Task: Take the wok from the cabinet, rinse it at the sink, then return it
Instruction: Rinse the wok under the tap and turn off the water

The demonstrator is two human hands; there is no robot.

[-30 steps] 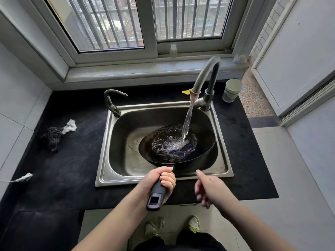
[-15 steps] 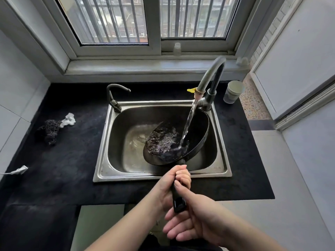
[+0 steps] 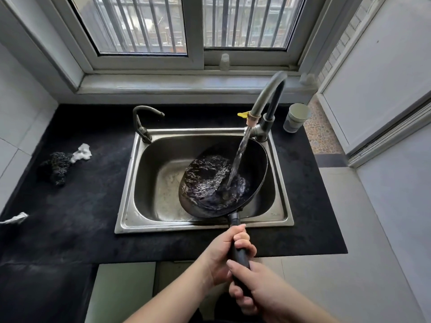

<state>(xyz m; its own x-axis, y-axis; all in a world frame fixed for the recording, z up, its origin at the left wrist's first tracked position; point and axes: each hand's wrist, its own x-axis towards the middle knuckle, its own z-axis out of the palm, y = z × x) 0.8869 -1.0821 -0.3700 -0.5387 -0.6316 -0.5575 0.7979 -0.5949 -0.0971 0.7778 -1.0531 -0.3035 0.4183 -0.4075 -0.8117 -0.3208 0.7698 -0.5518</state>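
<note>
1. The sink point(image 3: 281, 180) is set in the counter point(image 3: 81, 217), before the window point(image 3: 196, 31).
2. The wok point(image 3: 254, 159) sits tilted in the sink's right half, under the tap point(image 3: 268, 99) at the back right corner.
3. A smaller tap point(image 3: 143, 122) stands at the back left corner.
4. A cup point(image 3: 296, 117) stands right of the tap.
5. A scrubber point(image 3: 57, 164) lies left of the sink.

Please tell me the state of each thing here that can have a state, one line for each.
Tap: on, water running into the wok.
Wok: tilted in the sink, water inside.
Sink: wet, holds the wok.
Small tap: off.
Left hand: gripping the handle.
Right hand: gripping the handle end.
Cup: upright on the counter.
</note>
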